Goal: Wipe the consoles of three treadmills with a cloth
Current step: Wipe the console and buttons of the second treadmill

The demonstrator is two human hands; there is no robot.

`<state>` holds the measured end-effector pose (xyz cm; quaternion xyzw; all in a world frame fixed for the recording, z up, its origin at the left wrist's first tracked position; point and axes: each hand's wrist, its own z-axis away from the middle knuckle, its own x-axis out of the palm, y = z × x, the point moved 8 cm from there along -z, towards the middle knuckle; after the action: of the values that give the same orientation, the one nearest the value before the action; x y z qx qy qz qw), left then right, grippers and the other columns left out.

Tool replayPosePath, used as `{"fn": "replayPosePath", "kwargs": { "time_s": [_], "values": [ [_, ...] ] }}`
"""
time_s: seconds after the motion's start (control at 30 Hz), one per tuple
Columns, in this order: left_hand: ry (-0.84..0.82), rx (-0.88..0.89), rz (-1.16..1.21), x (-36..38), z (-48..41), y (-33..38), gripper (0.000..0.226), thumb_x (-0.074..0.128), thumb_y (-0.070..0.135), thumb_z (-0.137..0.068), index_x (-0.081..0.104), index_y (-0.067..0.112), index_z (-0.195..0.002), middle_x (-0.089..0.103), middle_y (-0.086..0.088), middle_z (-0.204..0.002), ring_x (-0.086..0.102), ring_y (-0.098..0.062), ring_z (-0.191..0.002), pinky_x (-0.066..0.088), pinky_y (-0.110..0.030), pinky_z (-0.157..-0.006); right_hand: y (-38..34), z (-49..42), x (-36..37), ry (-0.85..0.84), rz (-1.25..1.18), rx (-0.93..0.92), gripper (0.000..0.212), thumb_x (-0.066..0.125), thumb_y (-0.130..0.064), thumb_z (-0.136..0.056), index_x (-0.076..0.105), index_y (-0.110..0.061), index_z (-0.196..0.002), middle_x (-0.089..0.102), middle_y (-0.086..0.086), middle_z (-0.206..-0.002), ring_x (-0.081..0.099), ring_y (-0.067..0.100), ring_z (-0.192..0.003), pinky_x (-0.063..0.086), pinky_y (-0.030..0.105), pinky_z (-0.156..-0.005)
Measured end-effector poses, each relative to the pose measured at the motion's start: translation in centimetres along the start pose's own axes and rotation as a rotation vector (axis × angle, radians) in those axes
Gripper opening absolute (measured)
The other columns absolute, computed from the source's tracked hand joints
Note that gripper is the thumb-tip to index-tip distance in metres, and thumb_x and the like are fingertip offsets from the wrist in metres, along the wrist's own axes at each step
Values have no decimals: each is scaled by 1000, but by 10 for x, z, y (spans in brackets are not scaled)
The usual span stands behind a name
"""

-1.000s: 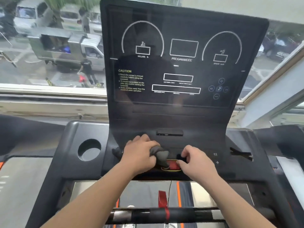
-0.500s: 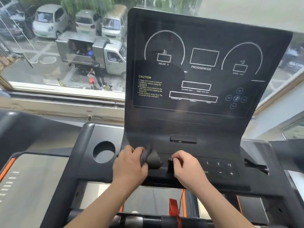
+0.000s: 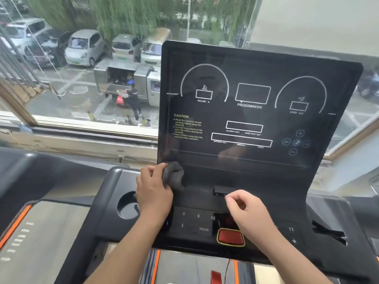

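The left hand point(image 3: 152, 191) has its fingers point(image 3: 150, 170) curled tight round a dark grey cloth point(image 3: 173, 175), bunched into a wad that sticks out past the fingertips on the thumb side. The wad is pressed against the bottom left corner of the treadmill console point(image 3: 256, 111), where the upright black display panel meets the sloping shelf below it. Just behind the knuckles, on the outer side of that hand, sits the round cup holder point(image 3: 127, 204), partly covered by the wrist.

The right hand point(image 3: 249, 214) hovers over the middle of the shelf with its fingers point(image 3: 232, 198) curled in and the thumb tip drawn close to the forefinger (I can see nothing pinched between them). A small dark slot point(image 3: 222, 190) lies right at those fingertips, just beyond them towards the display. Below the heel of that hand is the red stop button point(image 3: 230, 237) with its yellow rim, and a thin red cord point(image 3: 226, 267) hangs down from under it. Between the two wrists runs the keypad point(image 3: 204, 229), its numbers and PROG label readable. The two hands are apart, with the cloth wholly on the left side.

Beyond the fingers, above the display, a window point(image 3: 82, 128) looks down on parked cars point(image 3: 85, 48) and a small truck point(image 3: 127, 78).
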<state>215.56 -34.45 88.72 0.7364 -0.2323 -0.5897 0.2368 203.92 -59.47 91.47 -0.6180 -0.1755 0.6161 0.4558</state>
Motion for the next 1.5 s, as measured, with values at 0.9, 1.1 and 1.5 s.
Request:
{"fn": "replayPosePath", "kwargs": {
  "time_s": [0.9,1.1,1.5],
  "values": [
    [-267,164,-15,54,21,102,30,60,6,-80,67,15,-108,63,-7,-99,55,-31,-97,46,-38,-70,2,-40,-4,-3,-337,286,14,61,-19,-101,74,-17,-95,77,4,-80,69,17,-73,55,30,-63],
    [-377,214,-158,79,33,148,35,53,8,-90,59,18,-124,59,-8,-116,53,-30,-110,45,-38,-76,39,-41,-46,83,-388,340,12,62,-19,-100,74,-16,-97,78,8,-83,71,21,-77,56,34,-65],
    [-469,445,-218,162,87,274,42,59,0,-88,58,14,-128,60,-11,-120,54,-33,-115,52,-42,-83,127,-29,-137,251,-394,423,13,58,-15,-99,70,-14,-100,69,9,-77,62,22,-66,48,31,-54]
  ]
}}
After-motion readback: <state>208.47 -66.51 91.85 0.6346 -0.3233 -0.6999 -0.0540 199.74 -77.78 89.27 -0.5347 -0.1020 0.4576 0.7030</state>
